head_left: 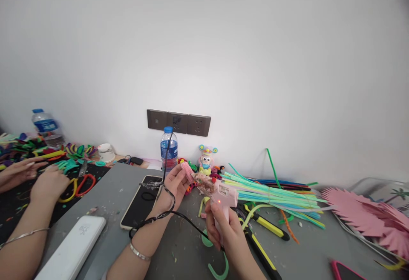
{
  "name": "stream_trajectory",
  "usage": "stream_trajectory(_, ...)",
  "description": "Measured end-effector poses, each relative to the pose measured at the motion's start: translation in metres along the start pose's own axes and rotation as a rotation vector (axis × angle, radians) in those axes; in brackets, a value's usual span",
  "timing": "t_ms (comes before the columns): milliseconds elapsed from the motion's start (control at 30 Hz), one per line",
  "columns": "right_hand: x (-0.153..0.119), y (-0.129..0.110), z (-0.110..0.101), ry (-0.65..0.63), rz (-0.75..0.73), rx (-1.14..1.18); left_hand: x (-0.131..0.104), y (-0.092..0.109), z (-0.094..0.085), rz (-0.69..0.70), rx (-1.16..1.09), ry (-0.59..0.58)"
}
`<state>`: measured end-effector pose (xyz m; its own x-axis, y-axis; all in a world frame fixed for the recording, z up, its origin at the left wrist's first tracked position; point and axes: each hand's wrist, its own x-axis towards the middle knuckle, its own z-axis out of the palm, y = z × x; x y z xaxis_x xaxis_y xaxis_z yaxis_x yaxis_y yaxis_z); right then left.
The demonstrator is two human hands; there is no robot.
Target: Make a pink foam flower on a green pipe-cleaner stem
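Observation:
My right hand (220,224) is wrapped round the handle of a pale pink glue gun (225,195) with a small orange light. Its nozzle, crusted with brownish residue, points left toward my left hand (175,184). Between the fingertips of my left hand is a small pink fuzzy piece (187,172), close to the nozzle; whether they touch is unclear. A black cord (188,220) runs across my left wrist and up to the wall socket (177,122). Behind my hands stands a small pink figure (206,161) with big eyes.
Pipe cleaners (271,195), yellow-black pliers (262,250) and pink zigzag paper (358,216) lie right. A phone (140,203), white power bank (75,246) and bottle (168,150) are left and behind. Another person's hands (49,184) work near red-yellow scissors (85,185).

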<state>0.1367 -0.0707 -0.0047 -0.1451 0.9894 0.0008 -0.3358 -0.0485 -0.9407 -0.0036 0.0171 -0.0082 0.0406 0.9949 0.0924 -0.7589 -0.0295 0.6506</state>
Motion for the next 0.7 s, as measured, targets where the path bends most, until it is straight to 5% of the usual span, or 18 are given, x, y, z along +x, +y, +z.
stream_trajectory(700,0.004,0.011,-0.004,0.012,-0.01,0.046,0.005,0.004,0.0,0.079,-0.044,0.109)
